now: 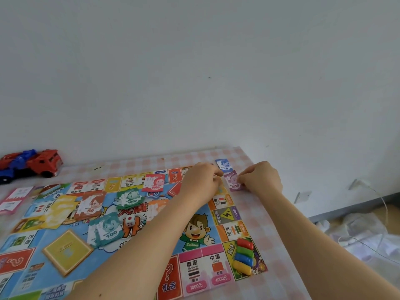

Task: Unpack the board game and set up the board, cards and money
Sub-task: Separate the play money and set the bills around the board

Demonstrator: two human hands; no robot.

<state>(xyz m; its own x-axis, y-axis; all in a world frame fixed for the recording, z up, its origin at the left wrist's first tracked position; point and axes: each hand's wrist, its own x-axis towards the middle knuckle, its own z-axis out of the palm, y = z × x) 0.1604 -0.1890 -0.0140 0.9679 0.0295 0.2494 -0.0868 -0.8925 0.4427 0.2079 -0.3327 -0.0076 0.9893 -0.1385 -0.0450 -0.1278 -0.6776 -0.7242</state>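
Note:
The colourful game board (pixel 194 215) lies flat on the checked table. Paper money stacks sit on it: red 5000 notes (pixel 154 182), green 1000 notes (pixel 129 199), orange 50 notes (pixel 91 205), teal 100 notes (pixel 106 231). A die (pixel 130 221) lies mid-board. Beyond the board's far right corner lie blue 10 notes (pixel 224 165) and purple 500 notes (pixel 233 182). My right hand (pixel 260 177) pinches the purple stack's right edge. My left hand (pixel 202 180) has curled fingers at that stack's left side; what it holds is hidden.
Coloured pawns (pixel 244 256) lie stacked on the board's near right corner. A yellow card deck (pixel 67 249) and yellow cards (pixel 58 211) lie on the board. Pink cards (pixel 14 199) rest at the left. A toy truck (pixel 30 163) stands far left. The table edge runs along the right.

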